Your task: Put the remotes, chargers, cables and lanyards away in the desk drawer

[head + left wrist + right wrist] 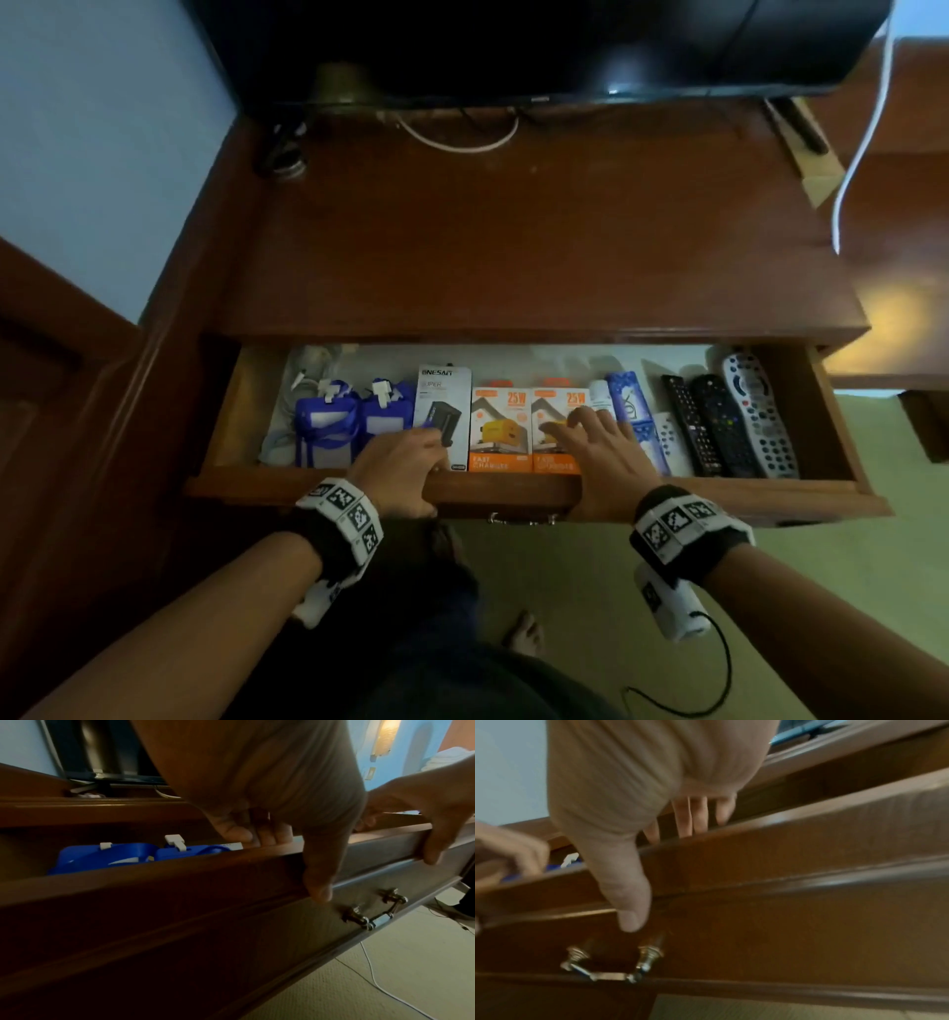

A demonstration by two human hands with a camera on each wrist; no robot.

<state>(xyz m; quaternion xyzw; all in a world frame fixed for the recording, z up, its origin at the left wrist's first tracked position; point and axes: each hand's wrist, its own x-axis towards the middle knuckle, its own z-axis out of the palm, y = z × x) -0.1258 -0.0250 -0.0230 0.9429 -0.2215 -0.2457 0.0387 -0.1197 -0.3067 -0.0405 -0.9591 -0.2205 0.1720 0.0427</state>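
Observation:
The desk drawer (pixel 513 491) stands pulled out. Inside, from left to right, lie pale cables (pixel 303 380), two blue lanyards (pixel 328 421) (pixel 107 856), a white charger box (pixel 445 401), two orange charger boxes (pixel 500 426), a blue box (pixel 629 401) and several remotes (pixel 719 426). My left hand (pixel 405 462) (pixel 282 801) grips the drawer's front rim, fingers curled inside and thumb on the outer face. My right hand (pixel 595 452) (pixel 628 780) straddles the rim beside it. Its fingers lie straight and spread over the right orange box, with the thumb on the front face.
A metal pull handle (pixel 521 519) (pixel 372 912) (pixel 611 967) hangs on the drawer front below and between my hands. The wooden desk top (pixel 513 231) carries a dark TV (pixel 513 41) at the back. A white cable (pixel 862 139) hangs at the right.

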